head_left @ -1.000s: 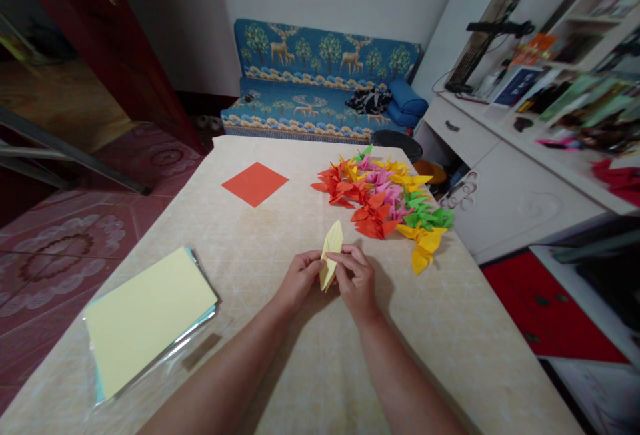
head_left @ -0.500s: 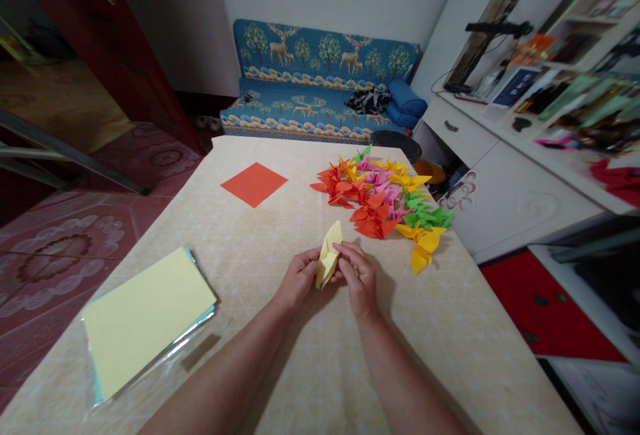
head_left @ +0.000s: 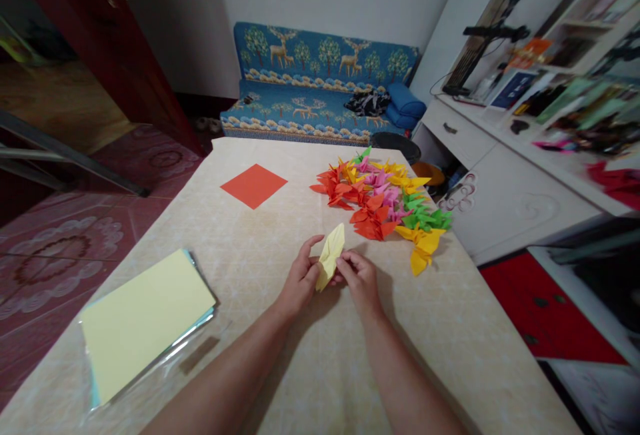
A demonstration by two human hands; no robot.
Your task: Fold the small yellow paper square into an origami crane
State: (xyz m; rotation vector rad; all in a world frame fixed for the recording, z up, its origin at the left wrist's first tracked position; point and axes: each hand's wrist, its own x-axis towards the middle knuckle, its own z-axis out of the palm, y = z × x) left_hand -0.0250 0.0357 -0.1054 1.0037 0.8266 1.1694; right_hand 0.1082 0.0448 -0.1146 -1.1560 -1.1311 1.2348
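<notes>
Between my hands, above the table, is a piece of folded yellow paper [head_left: 331, 253], long and pointed, tilted with its upper tip to the right. My left hand [head_left: 301, 279] pinches its lower left side, thumb in front, with the index finger lifted off. At the right edge, my right hand [head_left: 359, 277] grips the paper between thumb and fingers; some fingertips are hidden behind it. Beyond my right hand lies a cluster of folded paper cranes [head_left: 373, 211] in red, pink, green and orange-yellow. A flat red paper square [head_left: 254, 186] rests farther off to the left.
A stack of pale yellow sheets [head_left: 147, 321] in a clear plastic sleeve lies on the near left of the cloth-covered table [head_left: 260, 248]. Past the far edge stands a blue patterned sofa [head_left: 320, 88]. A white cabinet [head_left: 525, 201] is on the right.
My left index finger has lifted away from the paper. My right fingers have slid slightly down its right edge, and the folded paper has tilted a little more to the right.
</notes>
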